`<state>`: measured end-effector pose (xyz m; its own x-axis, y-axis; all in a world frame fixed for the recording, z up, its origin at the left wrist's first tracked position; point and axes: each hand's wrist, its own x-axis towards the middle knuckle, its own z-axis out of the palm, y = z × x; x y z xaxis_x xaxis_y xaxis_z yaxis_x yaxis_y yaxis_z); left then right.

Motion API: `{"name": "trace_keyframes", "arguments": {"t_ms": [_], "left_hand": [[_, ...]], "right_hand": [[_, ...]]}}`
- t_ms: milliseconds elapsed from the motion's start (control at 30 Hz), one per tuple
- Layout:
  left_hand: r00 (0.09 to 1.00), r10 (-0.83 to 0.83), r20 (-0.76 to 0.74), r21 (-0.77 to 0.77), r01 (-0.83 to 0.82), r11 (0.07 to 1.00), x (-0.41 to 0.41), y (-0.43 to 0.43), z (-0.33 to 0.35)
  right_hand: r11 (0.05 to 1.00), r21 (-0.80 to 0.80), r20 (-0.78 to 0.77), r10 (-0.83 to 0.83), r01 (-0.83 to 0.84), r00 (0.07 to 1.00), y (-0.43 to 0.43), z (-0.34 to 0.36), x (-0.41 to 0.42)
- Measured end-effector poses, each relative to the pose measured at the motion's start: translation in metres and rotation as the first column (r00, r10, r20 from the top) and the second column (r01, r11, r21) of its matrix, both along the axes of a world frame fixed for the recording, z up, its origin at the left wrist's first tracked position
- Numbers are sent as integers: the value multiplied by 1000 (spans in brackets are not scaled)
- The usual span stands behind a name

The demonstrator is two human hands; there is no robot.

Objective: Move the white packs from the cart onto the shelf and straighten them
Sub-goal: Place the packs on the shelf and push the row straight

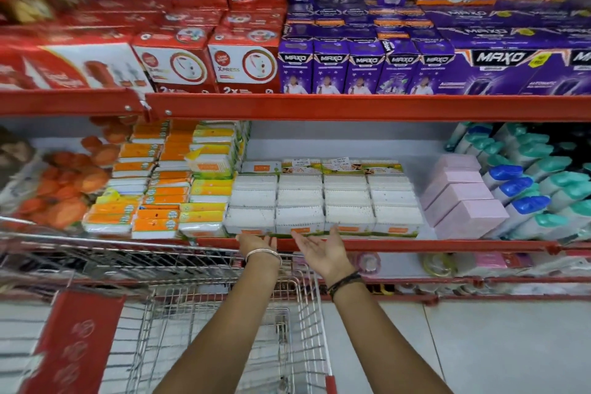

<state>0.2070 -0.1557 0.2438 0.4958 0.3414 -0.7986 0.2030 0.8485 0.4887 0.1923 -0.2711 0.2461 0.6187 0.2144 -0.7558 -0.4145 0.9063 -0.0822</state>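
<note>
White packs [323,201] shelved; both hands palm-up, empty.

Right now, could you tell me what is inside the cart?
The cart basket shows only bare wire and the floor through it; no white packs remain visible there. Both arms cover part of it.

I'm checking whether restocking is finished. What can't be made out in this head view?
- Cart basket: its near part is hidden by both forearms and cut by the bottom edge.
- White packs: label print too small.
- Orange items at far left: motion-blurred.
- Left hand fingertips: hidden behind the shelf edge.
</note>
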Motion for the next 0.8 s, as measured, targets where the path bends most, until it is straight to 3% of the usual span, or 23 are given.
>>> {"name": "trace_keyframes", "arguments": {"t_ms": [300,333,400,467,500,533,600,667,700,733,800], "left_hand": [[996,-92,-18,-73,91,993,8,24,5],[993,-113,-36,-52,111,992,8,26,3],[981,-166,-96,88,175,981,5,26,1],[975,-172,-143,390,215,895,1,23,1],[974,-197,-107,552,223,803,-3,22,2],[956,-290,-55,722,238,649,-6,22,4],[819,-567,-85,958,224,181,-8,28,5],[674,-663,-325,943,175,-284,7,40,0],[617,-642,-456,874,173,-454,17,45,-3],[561,-601,-569,792,178,-584,26,48,-5],[478,-519,-708,660,188,-727,42,52,-9]], "right_hand": [[987,-57,1,-151,151,989,36,3,7],[985,-122,12,-121,122,993,35,0,5],[912,-410,12,24,-16,1000,34,-2,0],[640,-765,-22,83,-70,996,32,-3,-3],[447,-894,18,88,-23,996,29,-3,-5],[245,-968,88,131,54,987,26,-3,-4],[-98,-979,138,341,181,930,19,-6,0],[-354,-899,5,579,257,816,13,-9,14],[-444,-847,-92,665,293,741,12,-11,22],[-515,-793,-192,719,326,668,12,-13,31],[-615,-701,-352,739,361,574,14,-16,49]]}}
